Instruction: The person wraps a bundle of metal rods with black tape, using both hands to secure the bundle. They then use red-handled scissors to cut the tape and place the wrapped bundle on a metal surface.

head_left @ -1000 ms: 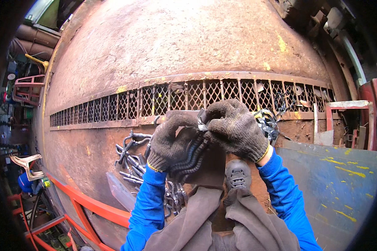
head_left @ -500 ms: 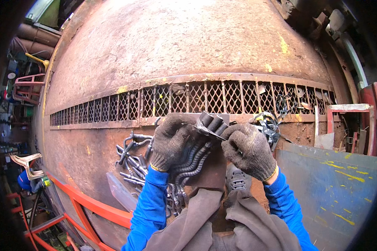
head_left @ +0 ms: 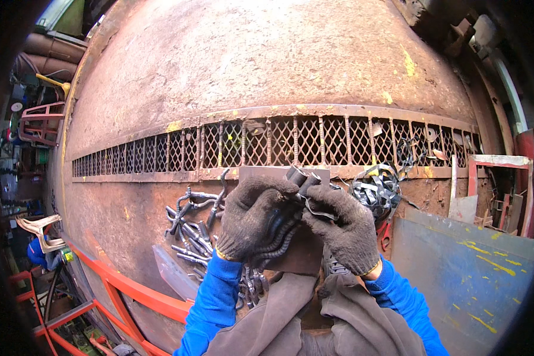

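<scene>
Both my hands wear dark knit gloves and meet over a bundle of bent, ribbed metal bars (head_left: 279, 240) with smooth tubular ends. My left hand (head_left: 252, 216) is closed around the bundle just below those ends. Pinched in the fingers of my right hand (head_left: 347, 228) is a thin metal strap (head_left: 320, 212), bent against the bundle's right side. How far the strap goes round the bars is hidden by the gloves. Beneath the bundle, a dark flat plate (head_left: 302, 255) lies in front of my knees. Loose bars of the same sort (head_left: 193, 237) are heaped to the left.
A tangle of strapping (head_left: 377, 190) lies right of my hands, with a red-handled tool (head_left: 385, 235) below it. Beyond runs a mesh-covered floor grate (head_left: 279, 142). An orange-red metal frame (head_left: 130, 285) borders the left; a blue-grey sheet (head_left: 469, 261) covers the right.
My right hand has moved left, close against my left hand. The strap, earlier stretched out between the hands, is now bent near the bundle. The red-handled tool has come into sight.
</scene>
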`<act>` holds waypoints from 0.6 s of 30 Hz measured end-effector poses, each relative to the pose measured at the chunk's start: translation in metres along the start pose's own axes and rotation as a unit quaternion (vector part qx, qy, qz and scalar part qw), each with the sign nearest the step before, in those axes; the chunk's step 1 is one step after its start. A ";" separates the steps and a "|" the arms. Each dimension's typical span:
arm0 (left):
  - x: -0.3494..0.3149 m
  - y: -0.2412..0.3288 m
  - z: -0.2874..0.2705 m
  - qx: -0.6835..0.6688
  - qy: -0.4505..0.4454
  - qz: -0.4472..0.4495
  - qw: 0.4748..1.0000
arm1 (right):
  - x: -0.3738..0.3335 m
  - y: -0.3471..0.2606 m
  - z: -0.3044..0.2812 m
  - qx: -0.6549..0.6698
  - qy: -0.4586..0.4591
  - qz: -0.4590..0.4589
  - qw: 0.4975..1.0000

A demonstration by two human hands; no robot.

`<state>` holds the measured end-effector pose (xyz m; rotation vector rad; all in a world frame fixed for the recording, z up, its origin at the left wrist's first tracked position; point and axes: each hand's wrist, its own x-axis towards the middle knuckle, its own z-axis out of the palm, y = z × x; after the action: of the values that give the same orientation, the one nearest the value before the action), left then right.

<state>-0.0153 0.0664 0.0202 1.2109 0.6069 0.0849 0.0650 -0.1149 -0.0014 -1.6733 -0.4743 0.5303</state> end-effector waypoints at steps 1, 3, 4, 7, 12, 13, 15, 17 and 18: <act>-0.004 0.002 0.001 -0.014 -0.006 -0.001 1.000 | 0.001 0.003 -0.004 -0.019 -0.012 -0.027 0.999; -0.009 0.001 0.004 0.075 -0.011 0.042 0.996 | 0.006 0.010 -0.011 -0.065 -0.024 -0.083 0.994; -0.012 0.000 0.006 0.178 -0.011 0.086 0.980 | 0.010 0.014 -0.014 -0.093 -0.024 -0.112 0.989; -0.009 -0.007 0.005 0.308 -0.015 0.162 0.937 | 0.013 0.011 -0.014 -0.111 -0.020 -0.167 0.979; 0.025 0.007 -0.006 0.326 -0.064 0.093 0.939 | 0.022 0.017 -0.002 0.091 -0.055 -0.138 0.985; 0.030 0.006 -0.010 0.280 -0.076 0.068 0.955 | 0.020 0.014 0.004 0.141 -0.052 -0.106 0.983; 0.040 0.001 -0.019 0.184 -0.090 0.014 0.979 | 0.018 0.016 0.009 0.159 -0.065 -0.081 0.982; 0.048 0.005 -0.016 0.080 -0.126 -0.069 0.986 | 0.020 0.021 0.004 0.126 -0.092 -0.051 0.986; 0.049 0.008 -0.019 0.090 -0.113 -0.096 0.985 | 0.021 0.017 0.005 0.018 -0.076 -0.101 0.992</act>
<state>0.0183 0.1039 0.0044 1.3088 0.5357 -0.2721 0.0797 -0.1017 -0.0207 -1.5364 -0.7336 0.5153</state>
